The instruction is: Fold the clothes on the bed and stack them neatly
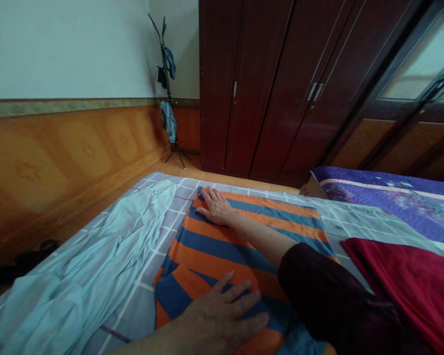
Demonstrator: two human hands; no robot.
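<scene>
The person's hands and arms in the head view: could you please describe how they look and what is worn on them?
The right arm has a dark, nearly black sleeve ending on the forearm. Both the right hand and left hand are ungloved, without visible rings.

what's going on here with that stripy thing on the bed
A person's right hand rests flat near the far end of an orange-and-blue striped garment. The left hand, fingers spread, is over the nearer part. The garment lies on a checked bedsheet, with a crumpled pale cloth to its left and a red cloth to its right.
</scene>
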